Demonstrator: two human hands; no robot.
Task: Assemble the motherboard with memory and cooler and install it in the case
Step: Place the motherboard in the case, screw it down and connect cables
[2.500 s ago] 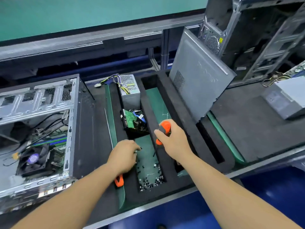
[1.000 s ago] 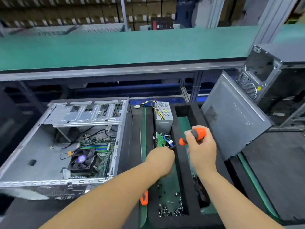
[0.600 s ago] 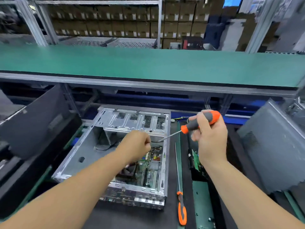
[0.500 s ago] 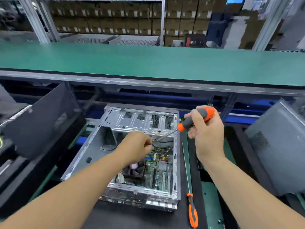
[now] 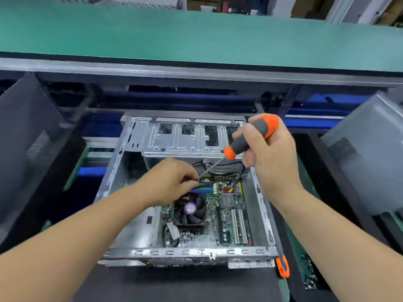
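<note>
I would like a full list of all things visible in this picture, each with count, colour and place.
case: 1, grey metal, open, centre
motherboard: 1, green, inside case
cooler: 1, black fan, on motherboard
screwdriver: 1, orange-grey, in right hand, tip at left fingers
second screwdriver: 1, orange handle, right of case
panels: 2, grey right, dark left
shelf: 1, green, above
left hand: pinching near tip
right hand: gripping handle

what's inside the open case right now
Inside the case lies the motherboard with its cooler fan, slots and loose black cables. The left hand covers the board's upper left part, so nothing there can be seen.
</note>
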